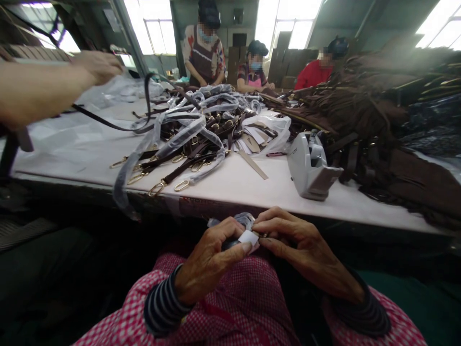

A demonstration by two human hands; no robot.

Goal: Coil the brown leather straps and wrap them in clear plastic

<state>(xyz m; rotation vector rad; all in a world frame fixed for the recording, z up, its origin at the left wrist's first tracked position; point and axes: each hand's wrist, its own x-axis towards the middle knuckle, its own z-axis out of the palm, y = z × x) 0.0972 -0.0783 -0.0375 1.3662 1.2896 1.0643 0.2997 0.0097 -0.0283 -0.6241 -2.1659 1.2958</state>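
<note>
Just below the table's near edge, a coiled strap in clear plastic wrap (246, 220) is held between my two hands, with a white paper band (248, 237) around part of it. My left hand (219, 250) is closed on the coil, its thumb lying on the white band. My right hand (297, 239) pinches at the coil's right side, where a small metal piece (262, 235) shows between thumb and fingers. Part of the coil is hidden behind the fingers.
Wrapped straps with metal clasps (182, 185) are heaped on the table (230, 185). A tape dispenser (311, 166) stands right of centre, beside piled brown bags (403, 178). Another person's arm (46, 86) reaches in from the left. Three people work behind the heap.
</note>
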